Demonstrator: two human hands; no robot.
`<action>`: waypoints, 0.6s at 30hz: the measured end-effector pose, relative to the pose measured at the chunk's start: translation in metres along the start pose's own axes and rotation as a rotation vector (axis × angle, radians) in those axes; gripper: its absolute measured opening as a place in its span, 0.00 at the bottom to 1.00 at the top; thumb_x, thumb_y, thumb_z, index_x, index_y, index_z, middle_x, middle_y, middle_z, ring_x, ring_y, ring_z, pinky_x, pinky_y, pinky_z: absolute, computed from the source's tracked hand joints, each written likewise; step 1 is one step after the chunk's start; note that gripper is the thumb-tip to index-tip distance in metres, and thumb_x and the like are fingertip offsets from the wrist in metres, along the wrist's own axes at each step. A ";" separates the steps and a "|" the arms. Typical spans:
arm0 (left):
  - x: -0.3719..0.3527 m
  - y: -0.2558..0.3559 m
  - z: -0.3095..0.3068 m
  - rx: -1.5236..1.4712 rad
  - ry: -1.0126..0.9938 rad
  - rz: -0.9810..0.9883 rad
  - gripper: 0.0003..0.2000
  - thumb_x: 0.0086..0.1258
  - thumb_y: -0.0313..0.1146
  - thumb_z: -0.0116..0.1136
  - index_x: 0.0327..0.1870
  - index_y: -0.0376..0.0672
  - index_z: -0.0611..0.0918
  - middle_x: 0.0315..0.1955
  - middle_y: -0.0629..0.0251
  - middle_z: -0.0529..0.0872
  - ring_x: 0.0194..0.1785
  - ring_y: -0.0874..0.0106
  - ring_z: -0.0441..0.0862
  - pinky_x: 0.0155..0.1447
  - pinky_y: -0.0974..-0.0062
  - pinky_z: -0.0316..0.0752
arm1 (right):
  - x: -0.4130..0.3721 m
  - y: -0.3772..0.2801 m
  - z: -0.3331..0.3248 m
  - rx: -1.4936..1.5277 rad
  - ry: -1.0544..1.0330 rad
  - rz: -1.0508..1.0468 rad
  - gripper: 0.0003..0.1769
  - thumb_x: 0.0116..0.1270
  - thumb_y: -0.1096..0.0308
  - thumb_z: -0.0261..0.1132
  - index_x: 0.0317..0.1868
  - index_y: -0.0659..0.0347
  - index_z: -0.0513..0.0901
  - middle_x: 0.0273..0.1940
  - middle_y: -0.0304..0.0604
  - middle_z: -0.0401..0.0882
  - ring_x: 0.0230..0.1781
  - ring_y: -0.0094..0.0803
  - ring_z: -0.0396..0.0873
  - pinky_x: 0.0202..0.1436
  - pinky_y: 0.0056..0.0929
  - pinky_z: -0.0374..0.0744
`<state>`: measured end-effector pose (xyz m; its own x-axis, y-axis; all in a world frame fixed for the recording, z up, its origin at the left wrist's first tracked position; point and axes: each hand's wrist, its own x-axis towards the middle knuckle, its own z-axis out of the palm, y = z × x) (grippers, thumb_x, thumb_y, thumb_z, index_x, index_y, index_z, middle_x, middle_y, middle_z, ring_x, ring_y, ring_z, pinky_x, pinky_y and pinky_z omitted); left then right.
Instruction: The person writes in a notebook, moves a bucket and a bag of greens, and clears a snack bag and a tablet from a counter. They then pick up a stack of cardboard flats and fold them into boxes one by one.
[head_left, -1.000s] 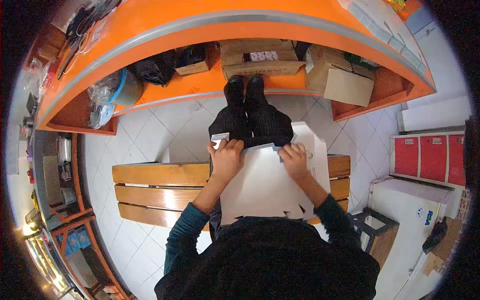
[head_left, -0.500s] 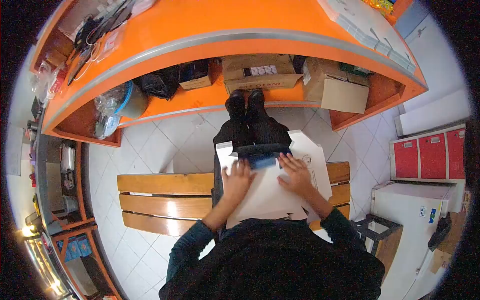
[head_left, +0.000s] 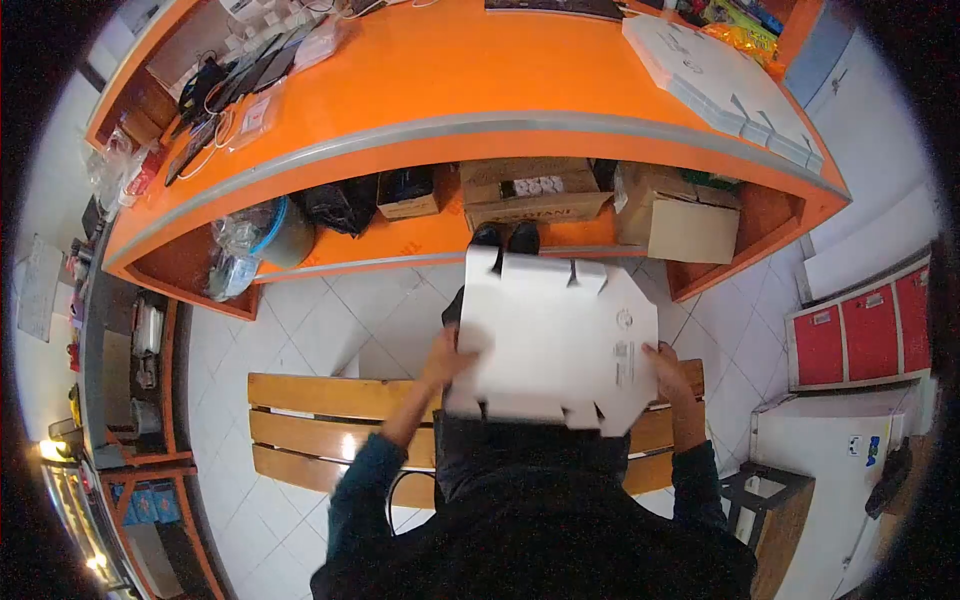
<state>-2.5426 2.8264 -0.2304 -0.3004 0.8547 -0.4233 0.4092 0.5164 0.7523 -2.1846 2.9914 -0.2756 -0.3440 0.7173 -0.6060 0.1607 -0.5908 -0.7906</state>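
Note:
A flat white cardboard box blank [head_left: 545, 340] with notched edges and small dark print near its right side is held over my lap. My left hand [head_left: 447, 360] grips its left edge, the thumb blurred on top. At the opposite edge my right hand [head_left: 672, 373] is closed on the cardboard, with part of its fingers hidden underneath.
An orange desk [head_left: 440, 80] stands ahead, with a stack of similar white blanks [head_left: 715, 85] on its right. Cardboard boxes [head_left: 692, 230] and a grey bucket [head_left: 290, 235] fill the shelf below. I sit on a slatted wooden bench [head_left: 340, 433]; a white fridge [head_left: 825, 450] is at right.
Both hands have gone from lying on the cardboard to gripping its left and right edges. The blank has moved forward, away from my body, and the view has tilted up slightly.

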 end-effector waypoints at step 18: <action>0.200 0.019 0.001 0.441 0.118 0.416 0.35 0.52 0.57 0.50 0.61 0.52 0.60 0.58 0.49 0.61 0.59 0.45 0.56 0.58 0.42 0.45 | 0.044 -0.118 0.186 -1.577 0.095 -1.347 0.36 0.53 0.47 0.56 0.60 0.55 0.60 0.63 0.48 0.51 0.65 0.45 0.43 0.62 0.53 0.45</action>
<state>-2.5944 3.0077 -0.3011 -0.1216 0.9907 -0.0616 0.8227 0.1353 0.5521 -2.3910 3.0242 -0.1925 -0.8670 0.3778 0.3250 0.4011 0.9160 0.0051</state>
